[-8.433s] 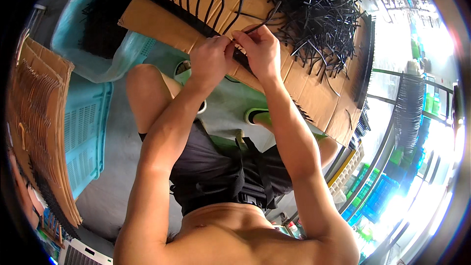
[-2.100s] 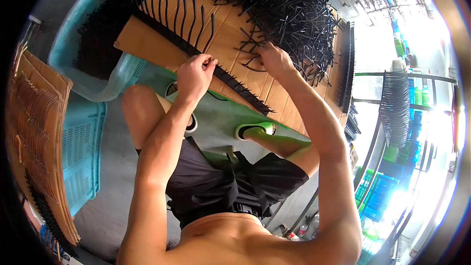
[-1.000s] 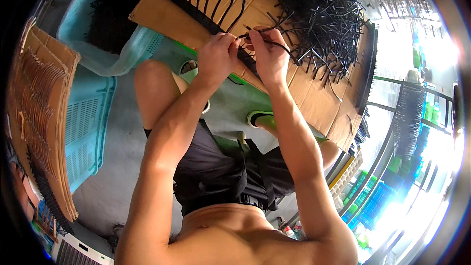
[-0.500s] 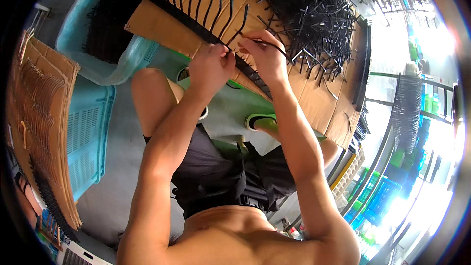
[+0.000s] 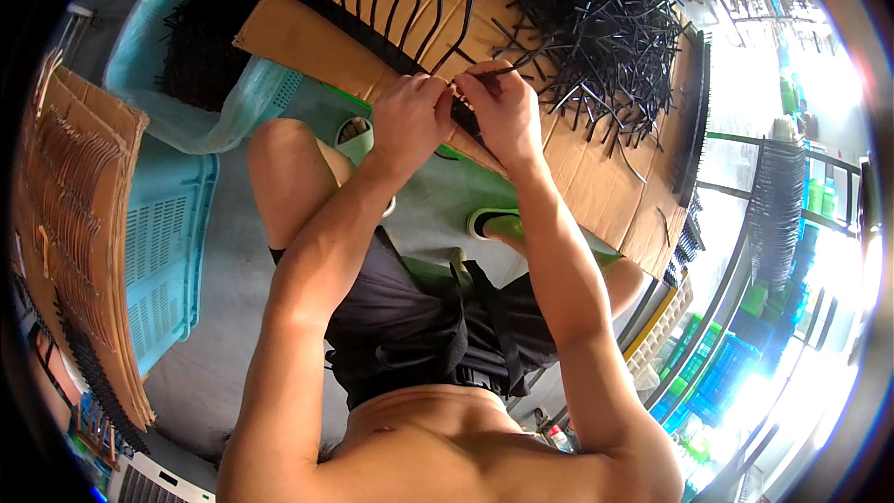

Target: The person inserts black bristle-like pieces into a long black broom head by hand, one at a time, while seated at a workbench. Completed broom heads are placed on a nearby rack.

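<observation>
crowding cardboard (image 5: 596, 196) edge, hands (image 5: 407, 121) meet over strip (image 5: 377, 45), little room beside pile (image 5: 615, 47)

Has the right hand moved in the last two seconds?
Yes: leftward, from the edge of the pile to the black bar, where the right hand now sits beside the left hand.

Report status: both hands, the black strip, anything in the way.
Left hand at black strip, grip hidden. Right hand pinching thin black rod. Strip lying on cardboard, partly hidden by hands. Loose black pile beyond right hand; nothing seen blocking.
</observation>
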`<state>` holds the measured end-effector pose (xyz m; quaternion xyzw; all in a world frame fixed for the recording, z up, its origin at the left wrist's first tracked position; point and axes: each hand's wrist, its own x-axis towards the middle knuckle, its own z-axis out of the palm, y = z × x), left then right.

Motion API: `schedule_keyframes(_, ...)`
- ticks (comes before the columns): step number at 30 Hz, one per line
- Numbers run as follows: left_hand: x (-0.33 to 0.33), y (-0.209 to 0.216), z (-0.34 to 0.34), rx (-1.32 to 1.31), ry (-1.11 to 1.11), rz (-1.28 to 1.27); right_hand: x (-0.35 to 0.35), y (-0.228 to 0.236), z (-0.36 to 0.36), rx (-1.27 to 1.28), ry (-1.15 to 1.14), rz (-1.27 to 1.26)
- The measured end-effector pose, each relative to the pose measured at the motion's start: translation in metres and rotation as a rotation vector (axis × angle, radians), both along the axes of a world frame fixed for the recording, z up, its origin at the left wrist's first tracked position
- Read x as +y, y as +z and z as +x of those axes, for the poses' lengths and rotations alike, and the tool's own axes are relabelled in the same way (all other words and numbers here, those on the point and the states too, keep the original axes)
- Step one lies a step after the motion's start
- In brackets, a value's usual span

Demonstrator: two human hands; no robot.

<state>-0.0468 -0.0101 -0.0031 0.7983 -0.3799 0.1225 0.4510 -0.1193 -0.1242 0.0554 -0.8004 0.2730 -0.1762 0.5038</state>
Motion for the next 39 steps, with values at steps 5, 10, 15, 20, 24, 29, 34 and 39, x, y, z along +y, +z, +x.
schedule_keyframes(5,0.002,0.003,0.000,0.036,-0.008,0.017,0.000,0.006,0.004,0.045,-0.002,-0.037)
schedule_keyframes(10,0.001,0.003,0.000,0.031,-0.003,0.023,-0.002,0.005,0.004,0.015,-0.003,0.007)
schedule_keyframes(15,0.002,0.001,0.000,0.018,-0.012,0.024,-0.003,0.004,0.003,0.024,-0.003,0.083)
schedule_keyframes(20,0.000,0.003,0.001,-0.008,-0.020,0.001,-0.008,-0.006,0.002,-0.016,0.007,0.123)
schedule_keyframes(24,0.003,0.004,0.001,-0.008,-0.016,0.028,-0.004,-0.003,0.003,-0.035,0.010,0.162)
schedule_keyframes(29,-0.001,0.004,-0.003,0.032,-0.012,0.000,0.005,0.002,0.000,0.026,0.086,-0.371)
schedule_keyframes(34,0.001,-0.010,-0.002,0.330,0.049,-0.070,-0.004,0.004,0.014,0.126,0.198,-0.436)
schedule_keyframes(39,0.007,-0.005,0.015,0.269,0.121,0.022,-0.065,0.027,0.012,0.333,0.318,-0.279)
